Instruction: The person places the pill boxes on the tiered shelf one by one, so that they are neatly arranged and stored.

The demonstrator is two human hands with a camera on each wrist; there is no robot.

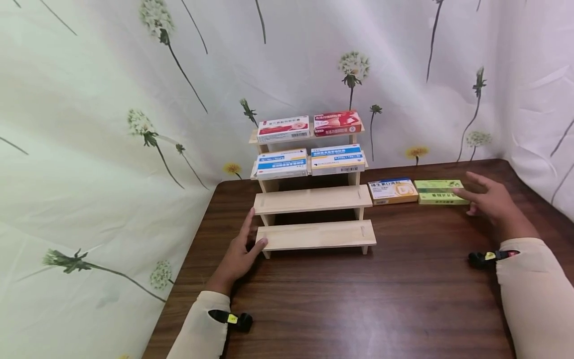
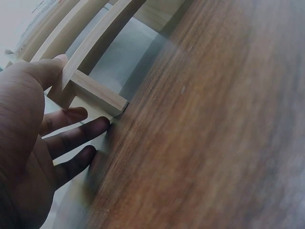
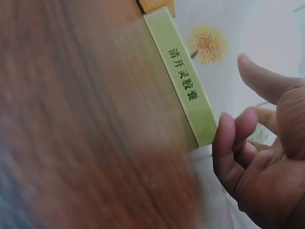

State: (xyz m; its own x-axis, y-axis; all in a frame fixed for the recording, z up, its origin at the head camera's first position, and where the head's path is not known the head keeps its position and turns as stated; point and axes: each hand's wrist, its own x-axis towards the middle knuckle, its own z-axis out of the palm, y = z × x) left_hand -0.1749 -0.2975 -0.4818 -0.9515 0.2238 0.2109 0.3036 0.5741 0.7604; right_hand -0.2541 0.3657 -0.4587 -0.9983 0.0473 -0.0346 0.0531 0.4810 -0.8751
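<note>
A wooden stepped rack [image 1: 314, 235] with several tiers stands on the table. My left hand [image 1: 239, 254] is at its left end, the thumb touching the lowest tier and the other fingers extended alongside. The left wrist view shows that thumb [image 2: 50, 71] on the end of the tier. My right hand [image 1: 493, 202] is beside the right end of a green medicine box [image 1: 441, 192], holding nothing. Its thumb is raised, and its fingertips are close to the box end in the right wrist view; whether they touch it I cannot tell. A white-and-orange box [image 1: 392, 191] lies left of the green one.
On the top tier sit a white-and-red box [image 1: 284, 129] and a red box [image 1: 337, 123]. Two blue-and-white boxes [image 1: 281, 163] lie on the tier below. Behind the dark wooden table [image 1: 358, 309] hangs a white curtain [image 1: 296, 70] with a dandelion print.
</note>
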